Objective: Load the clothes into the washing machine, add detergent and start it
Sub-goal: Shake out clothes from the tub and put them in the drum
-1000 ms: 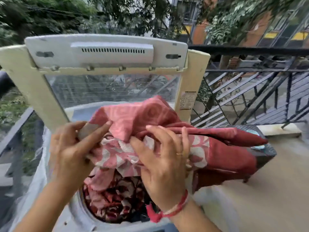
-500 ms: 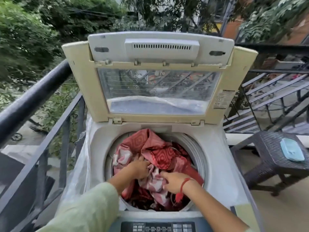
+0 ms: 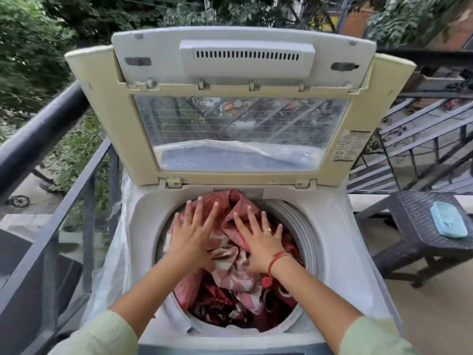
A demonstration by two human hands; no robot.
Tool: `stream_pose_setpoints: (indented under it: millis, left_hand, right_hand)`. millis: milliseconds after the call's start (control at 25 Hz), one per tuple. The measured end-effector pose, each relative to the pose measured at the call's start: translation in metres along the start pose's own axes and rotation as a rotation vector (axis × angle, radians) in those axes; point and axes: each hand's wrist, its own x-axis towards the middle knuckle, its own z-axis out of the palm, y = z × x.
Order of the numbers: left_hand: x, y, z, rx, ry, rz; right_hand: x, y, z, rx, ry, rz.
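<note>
Both hands, the left and the right, lie flat with fingers spread on the clothes, apparently to push them under the drum rim so the lid can close.

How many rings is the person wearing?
2. One ring on the left hand, a second ring on the right hand. Thumbs are partly hidden, so maybe more.

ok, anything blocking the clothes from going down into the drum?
Nothing visible does. The lid stands open, and the left hand and right hand press flat on the red cloth. It humps above the drum rim, resting on the dark clothes in the drum.
</note>
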Motion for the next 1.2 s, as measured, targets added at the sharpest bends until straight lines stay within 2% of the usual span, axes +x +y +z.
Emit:
stream_pose_setpoints:
  millis: [120, 320, 440, 560, 640, 720, 880, 1080, 1200]
  left_hand:
    - [0.023, -0.001, 0.036, 0.088, -0.189, -0.066]
    - [0.044, 0.015, 0.105, 0.076, -0.383, -0.020]
    - [0.053, 0.027, 0.130, 0.143, -0.467, 0.031]
    - [0.049, 0.039, 0.157, 0.239, -0.543, 0.051]
    - [0.048, 0.036, 0.170, 0.255, -0.584, 0.049]
    - [0.057, 0.030, 0.176, 0.262, -0.620, 0.056]
    - [0.092, 0.023, 0.171, 0.282, -0.667, 0.085]
    - [0.090, 0.023, 0.173, 0.225, -0.571, -0.017]
    - [0.061, 0.037, 0.166, 0.219, -0.527, -0.057]
  right_hand:
    - [0.044, -0.007, 0.017, -0.083, -0.200, -0.029]
    - [0.061, 0.018, 0.076, 0.141, -0.535, 0.175]
    - [0.050, 0.023, 0.120, 0.207, -0.660, 0.250]
    - [0.042, 0.014, 0.148, 0.315, -0.629, 0.317]
    - [0.043, 0.004, 0.156, 0.208, -0.692, 0.337]
    - [0.052, -0.003, 0.164, 0.213, -0.707, 0.390]
    - [0.069, 0.000, 0.158, 0.259, -0.580, 0.406]
    - [0.059, -0.004, 0.154, 0.054, -0.401, 0.318]
    - [0.042, 0.009, 0.138, 0.095, -0.539, 0.255]
